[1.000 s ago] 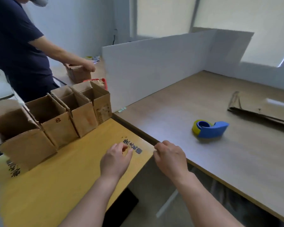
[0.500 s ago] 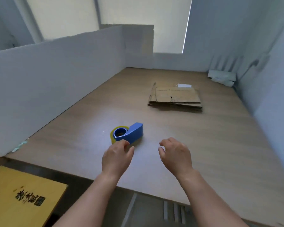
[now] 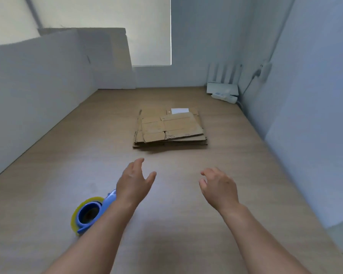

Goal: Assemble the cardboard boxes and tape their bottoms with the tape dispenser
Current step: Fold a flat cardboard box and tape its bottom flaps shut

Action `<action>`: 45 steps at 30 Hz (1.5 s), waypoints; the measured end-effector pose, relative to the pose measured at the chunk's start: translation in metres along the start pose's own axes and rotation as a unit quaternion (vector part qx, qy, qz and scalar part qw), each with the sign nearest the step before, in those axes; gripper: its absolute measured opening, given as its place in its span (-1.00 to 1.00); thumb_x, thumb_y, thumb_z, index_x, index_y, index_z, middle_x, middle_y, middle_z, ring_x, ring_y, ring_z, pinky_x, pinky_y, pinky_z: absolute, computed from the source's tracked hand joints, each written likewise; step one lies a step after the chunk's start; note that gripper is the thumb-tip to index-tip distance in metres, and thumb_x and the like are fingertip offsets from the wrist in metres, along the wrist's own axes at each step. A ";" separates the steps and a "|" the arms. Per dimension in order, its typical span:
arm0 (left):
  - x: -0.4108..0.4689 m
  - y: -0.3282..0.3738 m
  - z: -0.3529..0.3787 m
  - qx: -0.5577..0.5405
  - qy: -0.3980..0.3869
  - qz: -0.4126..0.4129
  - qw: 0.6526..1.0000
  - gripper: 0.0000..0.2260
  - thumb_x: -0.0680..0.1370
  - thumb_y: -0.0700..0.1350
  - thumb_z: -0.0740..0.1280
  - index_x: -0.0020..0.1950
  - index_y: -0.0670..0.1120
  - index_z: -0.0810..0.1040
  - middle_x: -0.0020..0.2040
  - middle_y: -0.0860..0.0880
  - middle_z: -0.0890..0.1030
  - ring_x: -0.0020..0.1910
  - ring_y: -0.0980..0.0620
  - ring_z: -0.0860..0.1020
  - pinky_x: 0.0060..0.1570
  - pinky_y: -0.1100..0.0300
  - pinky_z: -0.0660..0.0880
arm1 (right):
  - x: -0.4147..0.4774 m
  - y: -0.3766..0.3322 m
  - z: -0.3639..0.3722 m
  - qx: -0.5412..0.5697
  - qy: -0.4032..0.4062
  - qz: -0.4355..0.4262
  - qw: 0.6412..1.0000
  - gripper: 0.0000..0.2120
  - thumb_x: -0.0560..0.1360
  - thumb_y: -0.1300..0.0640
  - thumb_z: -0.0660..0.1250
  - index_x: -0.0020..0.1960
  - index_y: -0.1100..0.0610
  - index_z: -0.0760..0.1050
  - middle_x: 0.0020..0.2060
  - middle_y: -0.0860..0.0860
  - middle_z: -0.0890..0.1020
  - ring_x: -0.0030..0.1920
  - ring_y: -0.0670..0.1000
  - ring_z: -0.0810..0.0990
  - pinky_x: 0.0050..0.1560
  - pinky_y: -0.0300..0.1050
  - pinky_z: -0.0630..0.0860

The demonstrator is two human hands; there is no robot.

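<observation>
Held out over table point(image 3: 236, 224): left hand point(image 3: 134, 182) & right hand point(image 3: 219, 186), both empty, fingers loosely spread, right's a bit more curled. Straight ahead, near but not touching: flat boxes point(image 3: 170, 128), stacked, long axis across the view, approx centred betw. the hands, w/ left fingertips slightly nearer. Prob. next: take top sheet by its two side edges, one hand each. Dispenser point(image 3: 89, 212) lying by left forearm, partly hidden behind it, closer to body than either hand. Pale wood-look top, matte. Shut in by white partition point(image 3: 38, 95) on left, grey wall point(image 3: 315, 76) on right; power strip point(image 3: 224, 96) in far right corner; bright window point(image 3: 107, 20) at back
</observation>
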State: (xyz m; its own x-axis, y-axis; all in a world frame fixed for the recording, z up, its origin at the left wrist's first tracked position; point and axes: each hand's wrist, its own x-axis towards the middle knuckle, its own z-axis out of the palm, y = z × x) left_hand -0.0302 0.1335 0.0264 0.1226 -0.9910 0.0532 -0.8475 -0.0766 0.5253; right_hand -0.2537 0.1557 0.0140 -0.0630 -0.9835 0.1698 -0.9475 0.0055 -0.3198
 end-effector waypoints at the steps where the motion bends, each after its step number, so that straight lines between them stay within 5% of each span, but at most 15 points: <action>1: 0.019 0.001 0.002 0.006 -0.008 0.001 1.000 -0.46 0.57 0.11 0.26 0.49 -0.03 0.22 0.41 -0.01 0.37 0.36 0.00 0.37 0.21 0.06 0.40 | 0.016 0.003 0.002 0.000 -0.002 0.006 1.000 -0.71 0.54 0.14 0.21 0.22 0.12 0.53 0.15 0.08 0.57 0.15 0.16 0.52 0.06 -0.06 0.41; 11: 0.192 -0.005 0.050 0.061 -0.084 -0.004 0.995 -0.26 0.53 0.20 0.28 0.56 -0.03 0.00 0.53 -0.04 0.18 0.47 -0.06 0.20 0.33 0.02 0.30 | 0.191 0.028 0.050 -0.048 -0.079 0.058 0.994 -0.52 0.59 -0.01 0.16 0.45 0.14 0.22 0.38 0.05 0.34 0.35 0.10 0.28 0.30 -0.06 0.28; 18: 0.261 -0.022 0.099 0.117 -0.105 -0.032 0.987 -0.06 0.37 0.41 0.29 0.53 -0.12 0.04 0.50 -0.15 0.15 0.50 -0.10 0.13 0.41 -0.02 0.23 | 0.275 0.040 0.100 -0.053 -0.137 0.108 0.983 -0.29 0.58 -0.21 0.07 0.55 0.16 -0.08 0.54 0.08 0.05 0.51 0.14 0.02 0.47 0.02 0.02; 28: 0.210 -0.017 0.092 0.096 -0.144 -0.057 0.983 -0.05 0.37 0.32 0.39 0.53 -0.11 0.01 0.55 -0.15 -0.18 0.52 -0.19 -0.04 0.45 -0.03 0.16 | 0.212 0.033 0.094 0.000 -0.153 0.099 0.983 -0.07 0.41 -0.24 0.36 0.55 0.05 -0.08 0.41 0.14 0.18 0.41 0.15 0.19 0.42 -0.01 0.18; 33: 0.133 -0.006 0.059 0.083 -0.124 -0.047 0.988 -0.18 0.45 0.28 0.32 0.54 -0.04 0.04 0.57 -0.07 -0.12 0.50 -0.14 0.00 0.38 -0.03 0.24 | 0.144 0.036 0.067 0.090 -0.111 0.105 0.984 -0.29 0.45 -0.06 0.39 0.49 0.09 0.17 0.35 0.09 0.22 0.37 0.10 0.25 0.32 -0.10 0.27; 37: 0.075 0.007 0.035 0.057 -0.121 -0.056 0.989 -0.18 0.44 0.32 0.31 0.53 -0.03 0.08 0.57 -0.04 -0.09 0.51 -0.10 -0.01 0.39 -0.02 0.20 | 0.102 0.043 0.040 0.169 -0.021 0.092 0.981 -0.64 0.45 0.09 0.40 0.21 0.16 0.49 0.19 0.08 0.36 0.28 0.10 0.34 0.17 -0.16 0.30; 45: 0.002 0.035 0.011 0.076 -0.134 -0.055 0.987 -0.28 0.50 0.22 0.27 0.55 -0.01 0.07 0.57 -0.02 0.01 0.51 -0.09 0.04 0.38 0.00 0.21 | 0.056 0.058 -0.004 0.201 0.008 0.080 0.976 -0.71 0.40 0.07 0.40 0.09 0.10 0.51 0.13 0.01 0.36 0.23 0.03 0.36 0.08 -0.20 0.32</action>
State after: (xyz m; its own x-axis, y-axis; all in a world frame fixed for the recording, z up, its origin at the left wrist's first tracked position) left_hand -0.0652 0.1278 0.0355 0.0939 -0.9679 -0.2333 -0.9067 -0.1799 0.3816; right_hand -0.3130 0.1018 0.0089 -0.2081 -0.9728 0.1017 -0.7256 0.0839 -0.6830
